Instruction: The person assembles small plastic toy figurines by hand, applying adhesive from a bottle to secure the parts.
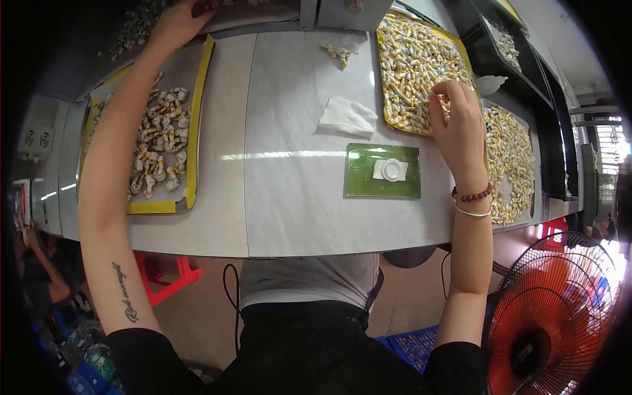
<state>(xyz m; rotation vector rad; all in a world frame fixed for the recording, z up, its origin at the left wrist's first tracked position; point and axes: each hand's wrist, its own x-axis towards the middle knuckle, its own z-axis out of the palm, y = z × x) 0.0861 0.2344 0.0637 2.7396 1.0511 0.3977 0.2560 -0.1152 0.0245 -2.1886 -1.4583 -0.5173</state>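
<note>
My left hand (179, 25) reaches to the far left, over a grey surface with loose small pieces. Its thumb and a finger show a gap, with nothing visible between them; the upper edge crops the other fingers. My right hand (459, 122) hangs over the near right corner of a yellow-edged tray (421, 66) full of small white-and-yellow pieces. Its thumb and fingers are pinched together, and what they hold is too small to make out. Left of this hand lies a green pad (362, 187) bearing a small white round lidded pot (391, 170).
A yellow-edged tray (201, 99) of larger white-and-yellow knobbed pieces lies under my left forearm. A white cloth (347, 117) and a few loose pieces (342, 54) lie mid-table. More small pieces (510, 158) spread right of my right wrist. A fan (553, 316) stands lower right.
</note>
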